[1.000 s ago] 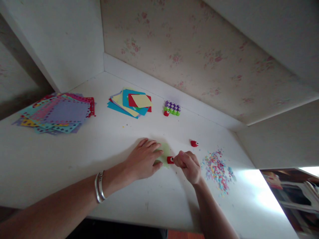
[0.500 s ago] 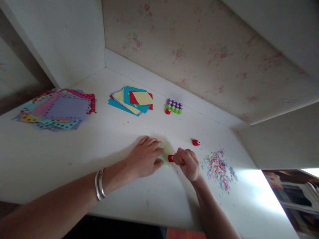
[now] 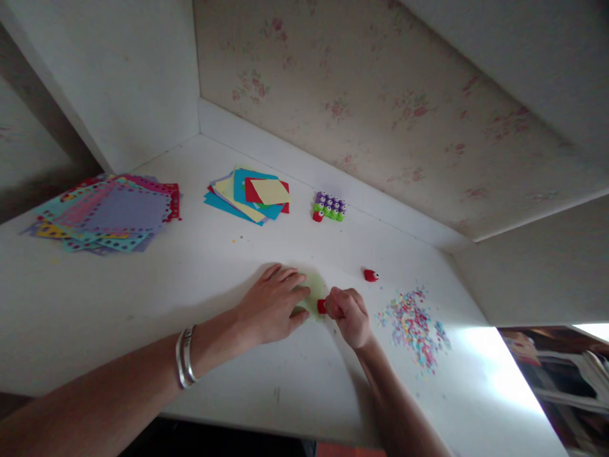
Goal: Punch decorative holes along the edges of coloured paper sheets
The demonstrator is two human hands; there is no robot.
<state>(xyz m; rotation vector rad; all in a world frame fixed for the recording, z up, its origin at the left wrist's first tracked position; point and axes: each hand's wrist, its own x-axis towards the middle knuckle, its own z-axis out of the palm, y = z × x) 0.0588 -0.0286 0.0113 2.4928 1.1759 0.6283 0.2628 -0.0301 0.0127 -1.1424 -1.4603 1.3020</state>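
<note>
My left hand (image 3: 272, 306) lies flat, palm down, with its fingers spread over the left part of a pale green sheet of paper (image 3: 314, 283). At the paper's right edge my right hand (image 3: 351, 316) is closed round a small red craft punch (image 3: 321, 306). Only the punch's left end shows; the fist hides the rest. A second red craft punch (image 3: 370, 275), with a white eye-like button, rests on the table just beyond my right hand.
Punched coloured sheets (image 3: 128, 206) lie in a pile at the left. Plain coloured papers (image 3: 264, 190) are stacked near the wall, beside several purple, green and red punches (image 3: 330, 206). Tiny paper cut-outs (image 3: 419, 330) are scattered on the white table (image 3: 228, 387) at the right.
The whole view has shifted slightly. My right fist has turned a little on the red punch; my left hand keeps its place on the paper.
</note>
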